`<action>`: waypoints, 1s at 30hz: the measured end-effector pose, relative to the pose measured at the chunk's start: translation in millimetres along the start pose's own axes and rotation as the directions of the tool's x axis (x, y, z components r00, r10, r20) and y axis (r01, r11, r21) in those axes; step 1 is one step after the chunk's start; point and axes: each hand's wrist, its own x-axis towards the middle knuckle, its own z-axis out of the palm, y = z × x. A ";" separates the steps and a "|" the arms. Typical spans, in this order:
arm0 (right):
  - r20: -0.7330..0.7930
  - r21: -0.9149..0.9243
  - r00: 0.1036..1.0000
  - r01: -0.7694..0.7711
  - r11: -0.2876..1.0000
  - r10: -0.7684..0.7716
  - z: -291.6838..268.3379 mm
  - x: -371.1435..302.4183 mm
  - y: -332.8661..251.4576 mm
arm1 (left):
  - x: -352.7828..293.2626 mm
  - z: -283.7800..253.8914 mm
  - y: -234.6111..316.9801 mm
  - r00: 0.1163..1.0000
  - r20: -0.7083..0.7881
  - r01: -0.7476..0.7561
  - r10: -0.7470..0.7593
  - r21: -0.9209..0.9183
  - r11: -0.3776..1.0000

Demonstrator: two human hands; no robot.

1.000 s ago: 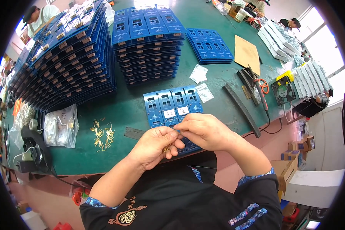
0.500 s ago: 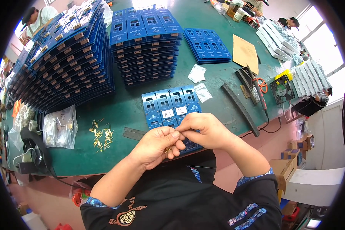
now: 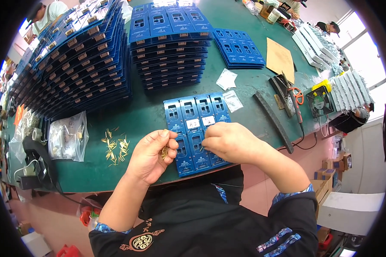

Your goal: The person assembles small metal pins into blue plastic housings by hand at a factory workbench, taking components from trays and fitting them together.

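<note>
In front of me lies a blue circuit board panel (image 3: 185,164) with rectangular cut-outs in its sections. Two white labels (image 3: 193,124) are stuck near its middle. My left hand (image 3: 149,156) is held by the panel's left edge, its fingers curled around several thin gold pins (image 3: 164,152). Over the panel's lower middle, my right hand (image 3: 235,142) has thumb and fingers pinched together, fingertips down at the board. A tiny gold pin seems to show at those fingertips. More gold pins (image 3: 123,147) lie loose on the green table to the left.
Tall stacks of blue panels (image 3: 169,55) rise behind and to the left. A low pile of panels (image 3: 239,49), small plastic bags (image 3: 232,101), a dark bar (image 3: 273,123), a soldering iron (image 3: 297,107) and a fan (image 3: 319,103) sit right. A filled bag (image 3: 67,139) lies left.
My hands have come apart. The left has moved left with its pins, while the right has gone from the left hand's fingertips to the panel. The whole view has shifted slightly.
</note>
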 end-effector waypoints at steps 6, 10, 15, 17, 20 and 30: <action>0.274 -0.190 0.948 0.219 0.957 -0.163 -12.3 24.2 -10.6 | -3.9 -3.4 -1.0 1.000 0.010 0.015 -0.015 0.008 1.000; 0.406 -0.231 0.901 0.261 0.937 -0.151 -16.8 36.9 -21.9 | -5.5 -6.7 -1.7 1.000 0.009 0.012 -0.012 0.003 1.000; 0.505 -0.233 0.827 0.405 0.884 -0.246 -14.1 45.3 -23.6 | -6.1 -11.5 -1.8 0.999 0.041 0.012 -0.011 -0.013 1.000; 0.519 -0.248 0.821 0.410 0.878 -0.237 -13.8 49.0 -24.3 | -5.8 -12.1 -2.4 0.999 0.033 0.017 -0.017 -0.013 1.000; 0.502 -0.231 0.827 0.412 0.882 -0.255 -14.6 49.4 -19.3 | -5.6 -12.4 -2.8 0.999 0.028 0.025 -0.025 -0.011 1.000; 0.082 0.332 0.987 -0.156 0.930 0.136 -27.5 46.9 -12.0 | -5.9 2.2 -4.2 0.987 0.090 0.122 -0.134 0.131 0.984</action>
